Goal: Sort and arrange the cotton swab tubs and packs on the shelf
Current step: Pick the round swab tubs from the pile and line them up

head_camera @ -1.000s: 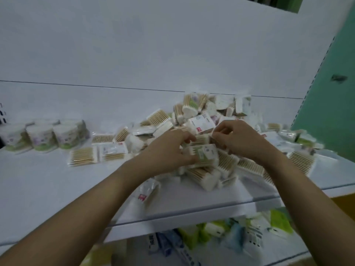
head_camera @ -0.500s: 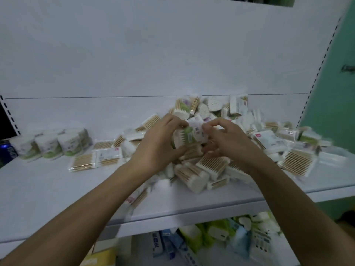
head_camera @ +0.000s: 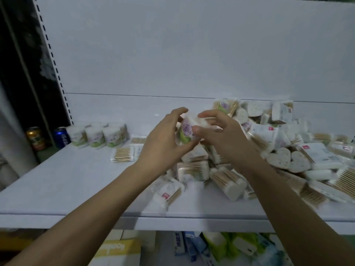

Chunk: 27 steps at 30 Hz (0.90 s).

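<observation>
Moved: both hands have lifted one rose-printed tub (head_camera: 187, 129) clear of the heap.
Sorted row: tubs (head_camera: 96, 135) stand far left.
Left hand (head_camera: 163, 139): cradles the tub.
Right hand (head_camera: 221, 135): pinches its top.
Technique: probably carry it upright and level, then set it beside the row.

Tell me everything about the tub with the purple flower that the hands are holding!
The tub is a small round clear plastic container packed with white-tipped cotton swabs. Its label shows a purple rose with green leaves. It is tilted, lifted above the heap of packs. The left hand grips its left side, and the right hand pinches its top and right side.
</observation>
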Available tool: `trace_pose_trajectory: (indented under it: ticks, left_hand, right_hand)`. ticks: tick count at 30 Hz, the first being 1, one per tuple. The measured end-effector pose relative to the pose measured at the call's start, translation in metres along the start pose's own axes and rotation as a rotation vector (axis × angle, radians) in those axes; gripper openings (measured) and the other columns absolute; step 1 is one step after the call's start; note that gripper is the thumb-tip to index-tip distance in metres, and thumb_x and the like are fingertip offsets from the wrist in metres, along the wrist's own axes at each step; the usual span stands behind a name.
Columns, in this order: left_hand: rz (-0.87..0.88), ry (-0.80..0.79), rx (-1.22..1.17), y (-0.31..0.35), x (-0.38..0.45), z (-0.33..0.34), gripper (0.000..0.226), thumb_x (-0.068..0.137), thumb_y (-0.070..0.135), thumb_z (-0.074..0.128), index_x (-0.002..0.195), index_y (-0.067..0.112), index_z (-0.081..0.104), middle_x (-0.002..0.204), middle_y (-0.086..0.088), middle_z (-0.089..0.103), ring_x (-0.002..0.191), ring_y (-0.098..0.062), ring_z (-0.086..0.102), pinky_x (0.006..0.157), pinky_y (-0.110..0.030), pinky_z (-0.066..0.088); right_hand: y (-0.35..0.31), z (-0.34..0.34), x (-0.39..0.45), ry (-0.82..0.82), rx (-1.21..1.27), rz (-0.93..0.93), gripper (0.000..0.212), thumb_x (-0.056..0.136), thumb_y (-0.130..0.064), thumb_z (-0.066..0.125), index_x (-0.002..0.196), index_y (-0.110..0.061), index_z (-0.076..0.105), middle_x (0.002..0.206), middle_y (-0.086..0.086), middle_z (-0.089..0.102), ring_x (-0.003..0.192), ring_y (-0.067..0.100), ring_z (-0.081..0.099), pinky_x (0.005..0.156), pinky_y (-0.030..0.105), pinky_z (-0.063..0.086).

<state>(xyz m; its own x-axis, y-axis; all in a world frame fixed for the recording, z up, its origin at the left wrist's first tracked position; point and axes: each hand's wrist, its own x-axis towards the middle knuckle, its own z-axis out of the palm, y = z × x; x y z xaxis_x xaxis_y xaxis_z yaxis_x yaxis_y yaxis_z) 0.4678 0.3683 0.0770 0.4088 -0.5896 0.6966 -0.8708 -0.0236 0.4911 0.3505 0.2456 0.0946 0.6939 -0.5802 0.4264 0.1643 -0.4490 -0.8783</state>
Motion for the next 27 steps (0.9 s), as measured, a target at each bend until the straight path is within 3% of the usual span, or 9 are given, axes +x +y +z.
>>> trace_pose_trajectory:
  ticks: [4,9,14,19,23,27]
  left_hand:
    - [-0.032,0.039,0.018,-0.030,-0.009,-0.037,0.059,0.079,0.047,0.072,0.132,0.038,0.047,0.118,0.013,0.058,0.094,-0.003,0.057,0.080,-0.032,0.053]
    - [-0.211,0.121,-0.003,-0.092,-0.023,-0.090,0.055,0.075,0.042,0.078,0.123,0.039,0.051,0.111,0.011,0.059,0.090,-0.005,0.060,0.078,-0.029,0.054]
    - [-0.373,0.159,0.039,-0.176,-0.047,-0.147,0.057,0.074,0.030,0.081,0.121,0.034,0.049,0.107,0.005,0.059,0.084,-0.009,0.062,0.070,-0.028,0.053]
    - [-0.501,0.164,0.071,-0.253,-0.065,-0.188,0.059,0.073,0.031,0.082,0.121,0.029,0.048,0.107,0.005,0.060,0.091,-0.017,0.061,0.072,-0.033,0.050]
    - [-0.543,0.154,0.062,-0.288,-0.061,-0.197,0.056,0.073,0.030,0.081,0.118,0.031,0.047,0.103,0.007,0.062,0.088,-0.011,0.061,0.066,-0.022,0.040]
    - [-0.569,0.169,-0.021,-0.303,-0.060,-0.192,0.057,0.070,0.031,0.081,0.114,0.039,0.044,0.102,0.011,0.060,0.088,-0.007,0.060,0.069,-0.027,0.049]
  right_hand:
    - [-0.014,0.048,0.015,-0.128,-0.014,-0.044,0.031,0.082,-0.018,0.079,0.108,-0.028,0.066,0.114,0.008,0.064,0.084,0.024,0.073,0.078,0.042,0.061]
    - [-0.018,0.124,0.031,-0.150,-0.029,0.035,0.026,0.090,-0.028,0.070,0.114,-0.024,0.060,0.108,0.001,0.066,0.086,0.019,0.071,0.074,0.034,0.062]
    - [-0.008,0.211,0.042,-0.179,-0.032,0.155,0.005,0.095,-0.022,0.062,0.096,-0.017,0.063,0.093,0.008,0.069,0.068,0.013,0.065,0.066,0.032,0.057]
    - [0.004,0.296,0.048,-0.333,-0.213,0.222,0.012,0.094,-0.017,0.058,0.085,-0.011,0.062,0.078,0.006,0.068,0.061,0.015,0.059,0.053,0.022,0.047]
    - [0.022,0.345,0.054,-0.357,-0.451,0.142,0.017,0.095,-0.023,0.056,0.092,-0.009,0.065,0.089,0.006,0.070,0.079,0.015,0.058,0.070,0.025,0.044]
    - [0.046,0.369,0.058,-0.288,-0.621,0.056,0.012,0.094,-0.023,0.055,0.088,-0.016,0.062,0.088,0.000,0.064,0.082,0.018,0.058,0.071,0.030,0.045]
